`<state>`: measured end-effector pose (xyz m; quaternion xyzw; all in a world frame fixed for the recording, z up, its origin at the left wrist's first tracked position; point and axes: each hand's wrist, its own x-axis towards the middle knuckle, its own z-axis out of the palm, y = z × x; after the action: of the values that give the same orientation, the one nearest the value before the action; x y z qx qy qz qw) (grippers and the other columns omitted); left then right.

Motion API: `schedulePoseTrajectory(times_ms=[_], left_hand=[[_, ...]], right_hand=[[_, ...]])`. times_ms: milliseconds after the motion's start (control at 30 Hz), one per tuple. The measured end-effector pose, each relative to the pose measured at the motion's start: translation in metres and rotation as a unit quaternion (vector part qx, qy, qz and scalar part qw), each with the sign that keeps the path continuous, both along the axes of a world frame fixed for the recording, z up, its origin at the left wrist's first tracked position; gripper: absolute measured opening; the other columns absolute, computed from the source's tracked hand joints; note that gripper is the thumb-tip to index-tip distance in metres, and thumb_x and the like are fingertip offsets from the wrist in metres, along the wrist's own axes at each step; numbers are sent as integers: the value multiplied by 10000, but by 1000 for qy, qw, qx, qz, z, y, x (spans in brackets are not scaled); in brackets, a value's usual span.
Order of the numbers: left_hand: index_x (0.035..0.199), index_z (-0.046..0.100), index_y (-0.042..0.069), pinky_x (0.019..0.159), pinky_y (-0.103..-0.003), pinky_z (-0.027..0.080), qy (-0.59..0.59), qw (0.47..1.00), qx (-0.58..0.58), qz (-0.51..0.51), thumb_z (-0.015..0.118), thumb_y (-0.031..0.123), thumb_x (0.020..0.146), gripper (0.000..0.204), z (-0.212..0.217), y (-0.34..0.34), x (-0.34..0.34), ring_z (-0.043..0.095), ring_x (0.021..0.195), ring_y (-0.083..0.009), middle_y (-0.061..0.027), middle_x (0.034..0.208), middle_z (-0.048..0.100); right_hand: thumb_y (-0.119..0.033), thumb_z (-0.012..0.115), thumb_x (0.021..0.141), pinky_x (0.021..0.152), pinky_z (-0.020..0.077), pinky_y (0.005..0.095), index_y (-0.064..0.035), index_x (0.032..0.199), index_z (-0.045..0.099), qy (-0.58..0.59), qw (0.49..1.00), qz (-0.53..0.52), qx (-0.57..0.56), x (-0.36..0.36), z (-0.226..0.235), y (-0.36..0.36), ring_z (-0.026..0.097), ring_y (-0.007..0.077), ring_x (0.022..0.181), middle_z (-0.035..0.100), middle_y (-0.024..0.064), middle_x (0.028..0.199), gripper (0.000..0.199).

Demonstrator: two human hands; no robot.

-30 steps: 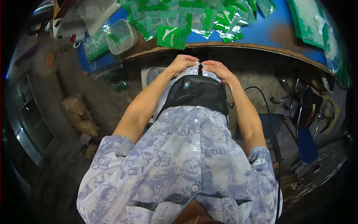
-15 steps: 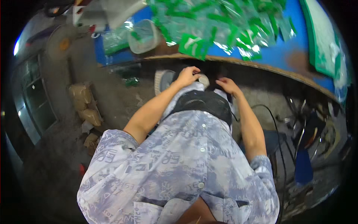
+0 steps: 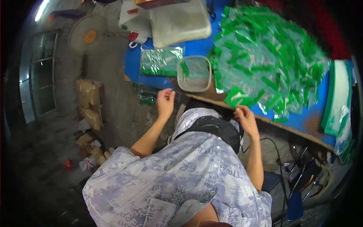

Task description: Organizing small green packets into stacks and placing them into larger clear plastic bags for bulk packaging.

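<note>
My left hand (image 3: pixel 165 103) is raised just off the near left part of the table edge, fingers curled in toward the thumb. Whatever it may hold is too faint to name. Near the table edge, my right hand (image 3: pixel 246 118) has bent fingers, its fingertips right at the lower corner of a green-and-clear plastic packet (image 3: pixel 238 97). Whether they grip that corner I cannot tell. The packet lies at the front of a large heap of similar green and clear packets (image 3: pixel 264 64). Between the hands, on the table, stands a translucent square tub (image 3: pixel 194 87) with a green piece inside.
Left of the tub lies a flat clear bag (image 3: pixel 160 62) with green contents. Behind are a stack of clear plastic sheets (image 3: pixel 179 26) and an orange box (image 3: pixel 160 3). A green-edged white tray (image 3: pixel 335 102) stands at right. Brown packages (image 3: pixel 90 94) rest on the floor; a cable (image 3: pixel 278 155) hangs below.
Both hands have risen from my lap to the table edge and moved apart, the right one up to the green packet. The view has shifted, bringing more of the table in.
</note>
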<state>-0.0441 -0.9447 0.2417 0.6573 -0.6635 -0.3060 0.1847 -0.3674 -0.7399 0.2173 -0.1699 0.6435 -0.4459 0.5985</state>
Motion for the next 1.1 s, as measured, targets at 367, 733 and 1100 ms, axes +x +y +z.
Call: schedulePoseTrajectory(times_ms=[367, 733, 1100], left_hand=[[1535, 297, 150, 1156, -614, 118, -219, 929, -220, -200, 688, 498, 835, 874, -76, -146, 4, 156, 1471, -416, -165, 1597, 215], [1517, 285, 31, 1180, -518, 180, -23, 936, -291, -195, 666, 443, 900, 834, -108, -156, 5, 241, 1445, -405, -231, 1543, 306], [1259, 551, -87, 1068, -499, 372, 383, 663, -401, -503, 563, 357, 989, 520, 92, -59, 131, 542, 1205, -360, -208, 1209, 603]], right_hand=[[-460, 660, 884, 594, 512, 503, -3, 737, 612, 427, 890, 156, 6, 91, -12, -168, 653, 424, 615, 632, 226, 612, 483], [-221, 707, 905, 450, 397, 356, -26, 727, 543, 453, 862, -147, -174, 119, -24, -109, 512, 229, 462, 540, 130, 564, 311], [-398, 535, 986, 644, 480, 492, 0, 887, 610, 374, 868, 301, -129, 228, -19, 68, 611, 430, 681, 614, 247, 718, 417]])
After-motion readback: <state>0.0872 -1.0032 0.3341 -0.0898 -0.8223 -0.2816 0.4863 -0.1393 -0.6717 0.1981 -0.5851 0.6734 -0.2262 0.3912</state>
